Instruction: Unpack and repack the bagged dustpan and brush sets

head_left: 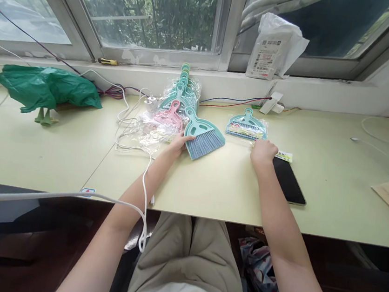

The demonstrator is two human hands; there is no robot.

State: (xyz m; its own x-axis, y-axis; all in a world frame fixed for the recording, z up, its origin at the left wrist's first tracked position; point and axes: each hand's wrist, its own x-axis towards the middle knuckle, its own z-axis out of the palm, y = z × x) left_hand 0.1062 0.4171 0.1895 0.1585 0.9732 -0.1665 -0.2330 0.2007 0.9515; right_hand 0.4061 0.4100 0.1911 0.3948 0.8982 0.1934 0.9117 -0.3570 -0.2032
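My left hand (179, 144) is closed on the lower left edge of a teal dustpan with a grey-bristled brush (203, 135) nested in it. The set lies tilted with its handle pointing up and left. To the right, my right hand (264, 153) is closed, its fingertips hidden from view. A yellow-green printed card (283, 156) shows beside that hand, over the top of a black tablet (288, 181); whether the hand touches it I cannot tell. Just beyond the right hand lies another teal brush-and-dustpan set (247, 125) in clear wrapping.
A row of wrapped teal sets (179, 92) stands by the wall, with a pink set (169, 117) in front. White cables (122, 128) cross the table left of them. A green plastic bag (48, 89) lies left; a wrapped box (270, 51) stands on the sill.
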